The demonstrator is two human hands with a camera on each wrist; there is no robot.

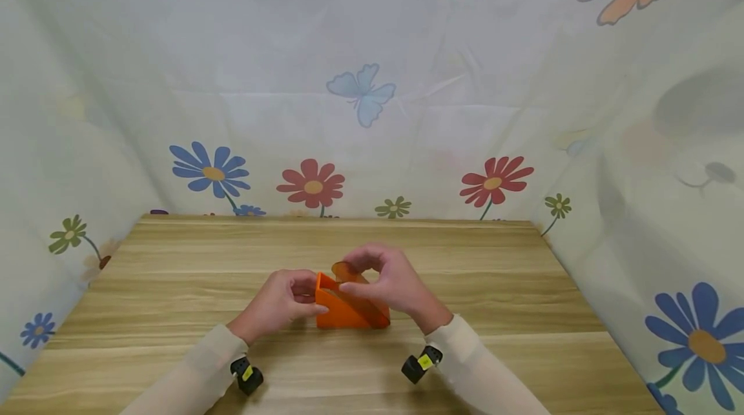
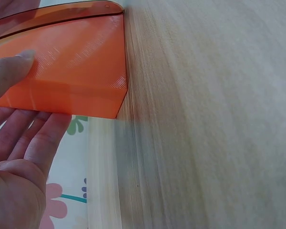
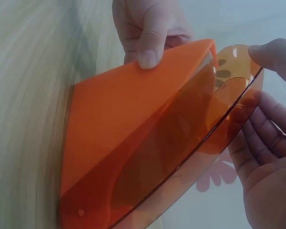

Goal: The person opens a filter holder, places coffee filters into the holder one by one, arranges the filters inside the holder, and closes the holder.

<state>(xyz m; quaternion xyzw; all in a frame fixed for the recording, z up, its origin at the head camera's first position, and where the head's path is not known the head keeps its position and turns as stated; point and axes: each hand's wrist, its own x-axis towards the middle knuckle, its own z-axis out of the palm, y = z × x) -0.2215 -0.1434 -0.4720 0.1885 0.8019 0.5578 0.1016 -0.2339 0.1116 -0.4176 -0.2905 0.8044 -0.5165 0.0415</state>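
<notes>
An orange wedge-shaped box [image 1: 343, 312] stands on the wooden table, with a see-through amber lid [image 3: 200, 148] joined to it by a pivot at its low corner. In the right wrist view the lid is tilted away from the box's sloping edge, leaving a gap. My left hand [image 1: 285, 302] holds the box at its tall end, thumb on the near face and fingers at the end and far side. My right hand [image 1: 392, 279] pinches the lid's upper edge between thumb and fingers. How full the box is cannot be seen.
The wooden table [image 1: 488, 299] reaches around the box on all sides. Behind it and at both sides hangs a pale cloth [image 1: 430, 163] printed with flowers and butterflies. A small black device [image 1: 247, 376] is strapped at the left wrist, another device [image 1: 415, 368] at the right.
</notes>
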